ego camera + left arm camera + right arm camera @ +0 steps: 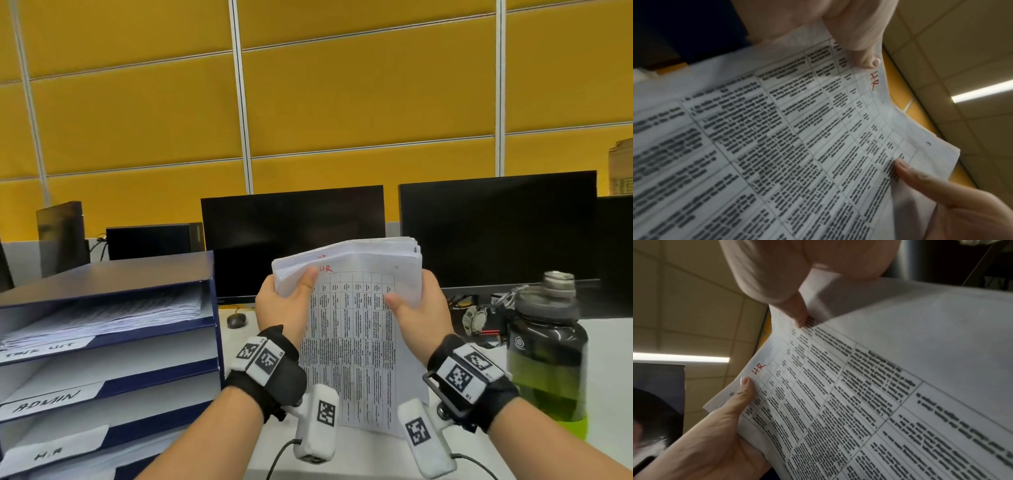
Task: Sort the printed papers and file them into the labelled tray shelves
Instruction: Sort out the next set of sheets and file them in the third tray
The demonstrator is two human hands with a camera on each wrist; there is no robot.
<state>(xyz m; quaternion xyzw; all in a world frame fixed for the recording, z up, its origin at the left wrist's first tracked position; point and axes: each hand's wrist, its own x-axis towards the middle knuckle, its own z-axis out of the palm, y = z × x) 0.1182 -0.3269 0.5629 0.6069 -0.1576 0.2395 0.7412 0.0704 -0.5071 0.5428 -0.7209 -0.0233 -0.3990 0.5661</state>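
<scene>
- The papers (pixel 356 270), a thick sheaf, are held up on end above the desk (pixel 373 452), in front of the monitors.
- The front sheet (pixel 352 342) carries a printed table, with "HR" in red near its top left corner; the same red letters show on the sheet behind it. Its lower edge hangs down between the wrists, close to the desk.
- The left hand (pixel 286 303) grips the sheaf's left edge, thumb pressed on the front just beside the red letters, fingers hidden behind.
- The right hand (pixel 419 308) grips the right edge, thumb on the printed table, fingers behind the sheaf.
- In the left wrist view the left thumb (pixel 863 53) pins the top corner by "HR", and the right thumb (pixel 920 177) lies lower on the same page. In the right wrist view the page bows upward.
- The tray shelves (pixel 113 339) stand on the desk to the left, well apart from the sheaf. The top shelf holds a stack of papers; its label is hard to read. The next labels read "ADMIN" (pixel 51 401) and "H.R" (pixel 48 455).
- A mouse (pixel 236 319) sits behind the left hand; a bottle (pixel 548 346) holding green liquid stands to the right, near the right wrist.
</scene>
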